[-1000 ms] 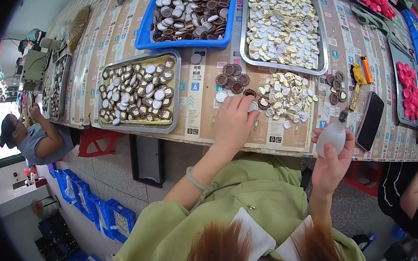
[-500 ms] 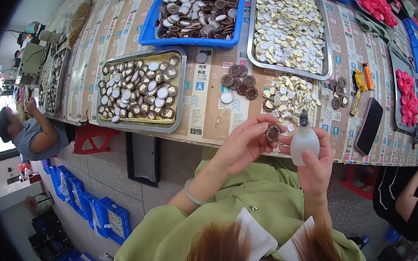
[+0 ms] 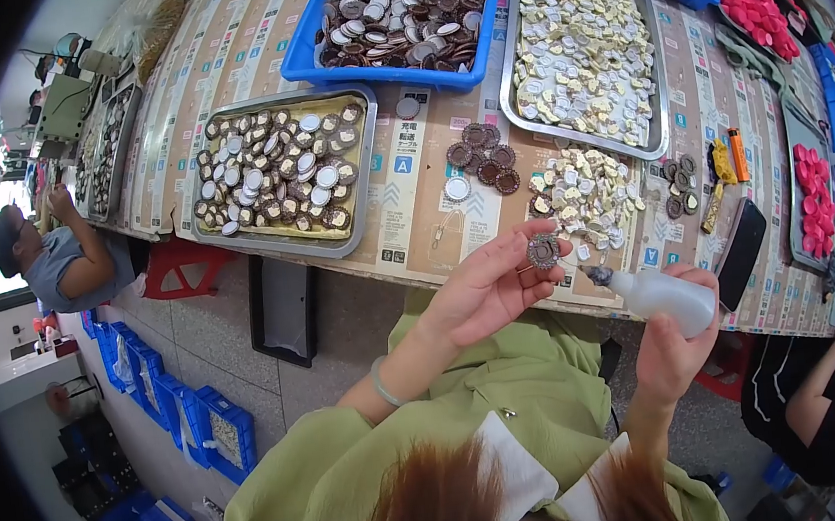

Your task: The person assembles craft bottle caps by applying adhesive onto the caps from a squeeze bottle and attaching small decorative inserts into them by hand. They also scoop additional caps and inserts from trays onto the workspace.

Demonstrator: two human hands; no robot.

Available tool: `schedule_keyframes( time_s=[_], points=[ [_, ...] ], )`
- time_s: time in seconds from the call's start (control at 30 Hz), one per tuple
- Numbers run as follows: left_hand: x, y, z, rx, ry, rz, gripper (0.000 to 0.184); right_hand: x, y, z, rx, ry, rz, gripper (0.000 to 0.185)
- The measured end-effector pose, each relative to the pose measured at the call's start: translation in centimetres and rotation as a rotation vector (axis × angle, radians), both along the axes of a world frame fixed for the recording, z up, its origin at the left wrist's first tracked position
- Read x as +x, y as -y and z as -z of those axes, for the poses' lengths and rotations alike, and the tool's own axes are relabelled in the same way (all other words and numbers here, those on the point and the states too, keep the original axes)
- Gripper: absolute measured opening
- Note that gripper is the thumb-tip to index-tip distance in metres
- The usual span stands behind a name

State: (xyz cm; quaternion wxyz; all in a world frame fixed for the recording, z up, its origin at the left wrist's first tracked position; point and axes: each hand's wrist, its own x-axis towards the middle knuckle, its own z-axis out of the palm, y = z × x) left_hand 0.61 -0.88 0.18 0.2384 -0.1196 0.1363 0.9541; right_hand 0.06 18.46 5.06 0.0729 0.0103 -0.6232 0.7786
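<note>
My left hand [image 3: 490, 289] pinches a brown scalloped disc [image 3: 543, 250] between thumb and fingers, just off the table's front edge. In my right hand [image 3: 674, 341] is a white squeeze bottle [image 3: 671, 302], tipped sideways so that its dark nozzle points left at the disc, a small distance from it. Beyond the hands lies a loose pile of small cream and white pieces [image 3: 592, 193]. Several brown discs [image 3: 482, 157] sit left of that pile, and more dark discs [image 3: 680, 187] lie to its right.
A metal tray of finished-looking discs [image 3: 364, 200] stands at left, a blue bin [image 3: 465, 77] behind it. Another metal tray [image 3: 660, 117] holds cream pieces. A phone [image 3: 742, 254] and orange lighter [image 3: 738, 155] lie at right. One person [image 3: 86, 262] sits at far left, another [image 3: 812, 393] at right.
My left hand has come back from the table with a brown disc. The bottle, upright half a second ago, is now tilted left toward the disc, and my right hand has shifted right.
</note>
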Motion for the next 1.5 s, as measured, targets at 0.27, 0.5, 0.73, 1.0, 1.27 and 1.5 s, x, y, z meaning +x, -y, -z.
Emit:
schedule_keyframes(
  time_s=[0.27,0.5,0.73,1.0,1.27,1.5],
  points=[
    [0.3,-0.6,-0.3,0.022,0.016,0.018,0.034,0.5,0.3,0.1,0.056,-0.047,0.105,0.044],
    [0.3,-0.9,-0.7,0.021,0.021,0.048,0.031,0.5,0.4,0.3,0.085,-0.027,0.079,0.041],
    [0.4,-1.0,-0.6,0.028,0.017,0.053,0.030,0.5,0.3,0.3,0.153,-0.054,0.067,0.039],
    [0.3,-0.9,-0.5,-0.072,0.001,-0.002,0.032,0.7,-0.2,0.3,0.272,-0.055,0.015,0.038],
    [0.5,-1.2,-0.5,-0.075,0.039,0.030,0.031,0.5,0.4,0.3,0.230,-0.059,0.021,0.035],
    [0.5,-1.1,-0.3,-0.067,0.047,0.026,0.032,0.5,0.3,0.3,0.184,-0.076,0.040,0.035]
  ],
)
